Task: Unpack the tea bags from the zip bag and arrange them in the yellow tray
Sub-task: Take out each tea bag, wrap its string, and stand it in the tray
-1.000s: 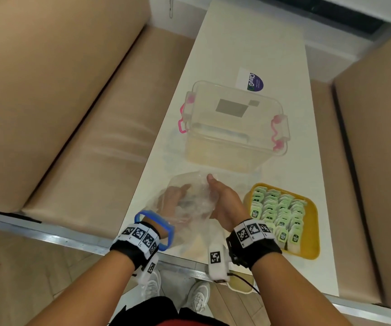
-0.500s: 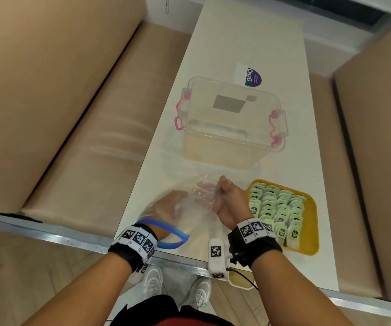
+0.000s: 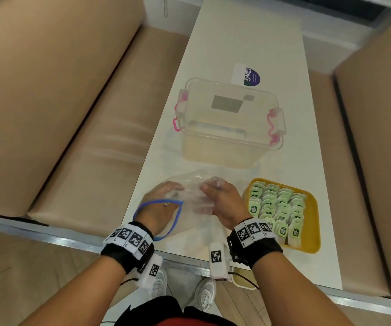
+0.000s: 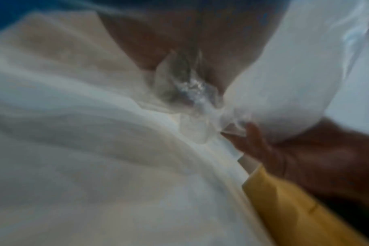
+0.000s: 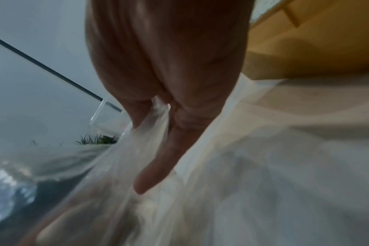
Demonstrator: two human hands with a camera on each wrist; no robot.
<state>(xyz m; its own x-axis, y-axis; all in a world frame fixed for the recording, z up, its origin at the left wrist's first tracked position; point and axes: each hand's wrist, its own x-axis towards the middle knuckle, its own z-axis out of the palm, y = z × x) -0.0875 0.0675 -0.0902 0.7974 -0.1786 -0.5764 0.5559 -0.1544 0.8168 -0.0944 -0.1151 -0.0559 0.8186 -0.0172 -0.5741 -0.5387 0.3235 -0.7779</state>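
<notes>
Low in the frame, both hands grasp the crumpled clear plastic zip bag (image 3: 193,196): the left hand (image 3: 160,208) from inside its blue-rimmed mouth, the right hand (image 3: 222,203) pinching the film. At lower right, green-tagged tea bags (image 3: 277,210) fill the yellow plastic tray (image 3: 313,231).

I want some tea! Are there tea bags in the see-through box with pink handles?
No, the clear box looks empty; the tea bags sit in the yellow tray.

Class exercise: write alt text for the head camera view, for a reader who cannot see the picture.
Seen from above, a person's left hand reaches inside a clear zip bag with a blue zip rim while the right hand grips the bag from outside. To the right on the white table, a yellow tray holds rows of green-labelled tea bags; a lidded clear box stands beyond.
</notes>
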